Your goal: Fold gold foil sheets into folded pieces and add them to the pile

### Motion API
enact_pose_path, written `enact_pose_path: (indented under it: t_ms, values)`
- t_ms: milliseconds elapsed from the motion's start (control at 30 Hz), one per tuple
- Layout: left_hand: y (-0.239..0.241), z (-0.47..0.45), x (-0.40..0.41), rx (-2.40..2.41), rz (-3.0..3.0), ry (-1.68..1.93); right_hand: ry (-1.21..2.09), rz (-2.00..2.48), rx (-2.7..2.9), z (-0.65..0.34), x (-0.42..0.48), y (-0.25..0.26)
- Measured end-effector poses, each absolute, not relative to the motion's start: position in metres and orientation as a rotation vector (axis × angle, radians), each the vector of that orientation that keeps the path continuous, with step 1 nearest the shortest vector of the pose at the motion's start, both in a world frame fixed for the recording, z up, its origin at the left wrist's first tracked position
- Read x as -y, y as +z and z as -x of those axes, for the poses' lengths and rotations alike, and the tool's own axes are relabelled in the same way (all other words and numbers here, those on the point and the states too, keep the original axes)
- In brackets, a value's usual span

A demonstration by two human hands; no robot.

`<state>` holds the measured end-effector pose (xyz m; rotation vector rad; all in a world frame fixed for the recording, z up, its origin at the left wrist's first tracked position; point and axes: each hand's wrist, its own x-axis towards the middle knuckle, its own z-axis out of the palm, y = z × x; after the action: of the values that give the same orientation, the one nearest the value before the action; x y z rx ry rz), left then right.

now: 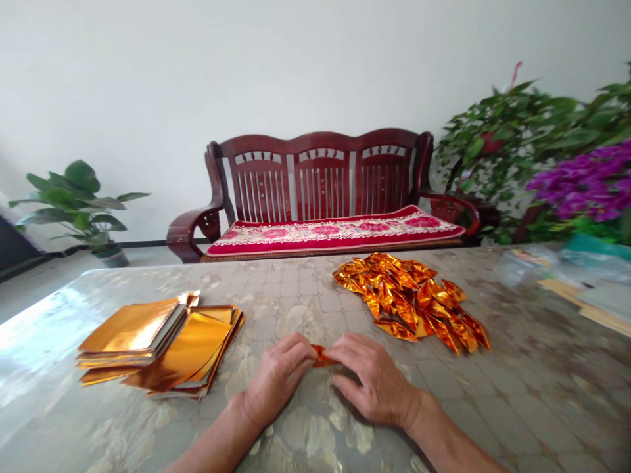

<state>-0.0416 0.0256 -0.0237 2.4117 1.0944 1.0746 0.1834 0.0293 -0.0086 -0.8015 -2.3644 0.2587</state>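
Note:
A small piece of folded orange-gold foil paper (pixel 321 355) lies low over the table between my two hands, its ends hidden by my fingers. My left hand (pixel 280 368) pinches its left end, with thumb and fingers closed together. On the other end press the curled fingertips of my right hand (pixel 372 378), its thumb a little apart below them. To the left lie stacks of flat gold foil sheets (pixel 133 325), partly fanned out. Beyond my right hand is a heap of folded foil pieces (pixel 411 295), pointed at their ends.
A patterned cover lies over the table (pixel 305 420). Plastic bags (pixel 532 263) and flat card pieces (pixel 586 302) rest at its right side. Past the far edge stands a dark red wooden bench (pixel 323 177), with potted plants (pixel 83 203) and purple flowers (pixel 586 180) around.

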Motion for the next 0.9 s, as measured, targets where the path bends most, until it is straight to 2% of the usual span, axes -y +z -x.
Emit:
enact_pose_path:
  t_ms: [167,400,600,900]
  values:
    - [-0.026,0.047,-0.028,-0.963,-2.425,1.005,0.335,0.725,2.356,-0.192,-0.037,-0.017]
    - [-0.034,0.05,-0.031,-1.042,-2.379,1.085,0.322,0.716,2.267,-0.194,-0.043,-0.025]
    - [-0.025,0.05,-0.031,-0.923,-2.37,0.924,0.264,0.729,2.311,-0.197,-0.042,-0.022]
    - [-0.01,0.052,-0.028,-0.802,-2.327,0.704,0.389,0.73,2.28,-0.197,-0.042,-0.02]
